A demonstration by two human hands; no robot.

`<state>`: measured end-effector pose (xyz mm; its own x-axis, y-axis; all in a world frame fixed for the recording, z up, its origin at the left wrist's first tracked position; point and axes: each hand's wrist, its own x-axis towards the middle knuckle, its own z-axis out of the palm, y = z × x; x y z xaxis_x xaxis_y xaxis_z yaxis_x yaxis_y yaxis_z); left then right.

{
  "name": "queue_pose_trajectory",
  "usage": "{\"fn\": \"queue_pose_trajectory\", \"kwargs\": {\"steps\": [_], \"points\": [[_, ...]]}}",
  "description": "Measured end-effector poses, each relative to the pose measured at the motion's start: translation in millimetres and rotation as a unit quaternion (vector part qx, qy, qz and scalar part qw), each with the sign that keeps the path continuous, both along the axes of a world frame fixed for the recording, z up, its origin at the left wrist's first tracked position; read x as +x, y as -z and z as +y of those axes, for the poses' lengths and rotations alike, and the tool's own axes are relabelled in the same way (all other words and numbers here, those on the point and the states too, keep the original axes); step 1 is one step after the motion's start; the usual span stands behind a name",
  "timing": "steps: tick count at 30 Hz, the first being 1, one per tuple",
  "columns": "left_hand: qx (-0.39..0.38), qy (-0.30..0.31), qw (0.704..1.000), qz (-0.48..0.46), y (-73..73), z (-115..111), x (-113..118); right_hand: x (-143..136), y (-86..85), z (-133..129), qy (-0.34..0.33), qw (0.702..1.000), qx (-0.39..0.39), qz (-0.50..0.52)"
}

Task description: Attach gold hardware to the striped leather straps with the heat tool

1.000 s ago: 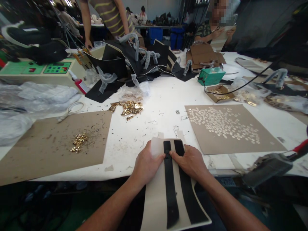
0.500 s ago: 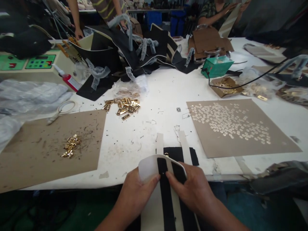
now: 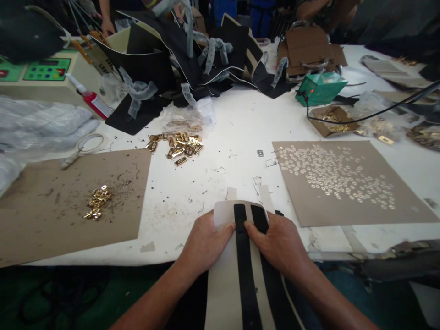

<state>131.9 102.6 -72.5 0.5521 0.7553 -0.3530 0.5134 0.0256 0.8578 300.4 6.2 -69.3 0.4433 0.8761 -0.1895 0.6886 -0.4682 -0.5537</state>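
Between my hands is a flat panel [image 3: 223,284], cream with black lengthwise strips and a rounded far end, like a bag part. My left hand [image 3: 206,243] grips its left edge, thumb on top beside the middle black strip [image 3: 248,275]. On the other side my right hand [image 3: 280,240] holds the right edge, its thumb pressing near the same strip. Both thumbs point at one small spot near the panel's far end. My fingers underneath are hidden. Pale strip ends [image 3: 265,195] stick out on the table beyond the panel.
Gold metal fittings [image 3: 98,201] lie on a left brown board [image 3: 120,174], gold plates [image 3: 182,146] farther back. Many small rings [image 3: 326,176] cover the right board [image 3: 309,217]. Behind are black bag pieces [image 3: 144,68], a red bottle [image 3: 96,104], a green box [image 3: 323,89] and other people's arms.
Both hands have tipped the panel forward and flatter, its far end now farther over the table and covering the dark piece behind. The view has tilted down slightly.
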Motion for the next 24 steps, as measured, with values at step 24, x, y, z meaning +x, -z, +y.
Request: {"fn": "queue_pose_trajectory", "kwargs": {"steps": [24], "points": [[0.082, 0.029, 0.996, 0.026, 2.9, -0.8, 1.7, -1.5, -2.6, 6.4, -0.009, 0.998, -0.044, -0.045]]}}
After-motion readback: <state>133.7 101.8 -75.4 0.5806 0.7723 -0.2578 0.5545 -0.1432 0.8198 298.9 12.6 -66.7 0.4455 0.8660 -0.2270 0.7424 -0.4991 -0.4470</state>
